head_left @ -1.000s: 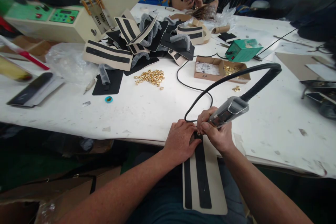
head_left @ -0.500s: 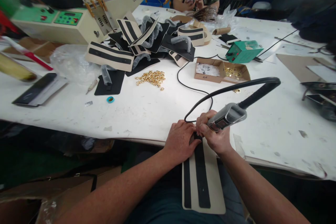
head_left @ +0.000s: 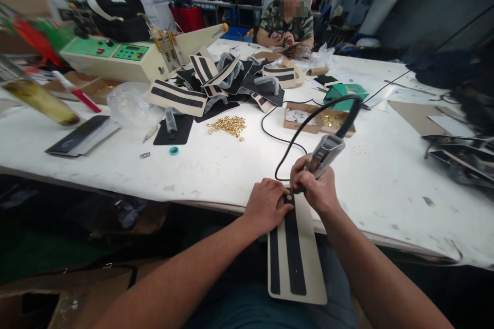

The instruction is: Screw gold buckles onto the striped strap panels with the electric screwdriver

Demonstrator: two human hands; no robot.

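My left hand [head_left: 266,206] is closed on the far end of a beige panel [head_left: 314,267] with two black strips. Its thumb presses beside a small round metal piece [head_left: 289,197] on the longer strip [head_left: 295,257]. My right hand [head_left: 314,185] grips a grey corded electric screwdriver [head_left: 324,155], its cable end tilted up and to the right. The tool's tip is hidden by my fingers, close to the panel's far end. The panel slopes from the table edge towards my lap.
On the white table [head_left: 231,169] lie a heap of gold metal fittings [head_left: 228,126], a divided cardboard tray [head_left: 300,126], a pile of striped panels [head_left: 177,97] and a green box [head_left: 345,92]. A cream machine [head_left: 142,69] stands left. A co-worker [head_left: 287,28] sits opposite.
The view has tilted up. My right hand has shifted slightly back from the strip's end with the screwdriver, and the round metal piece beside my left thumb now shows.
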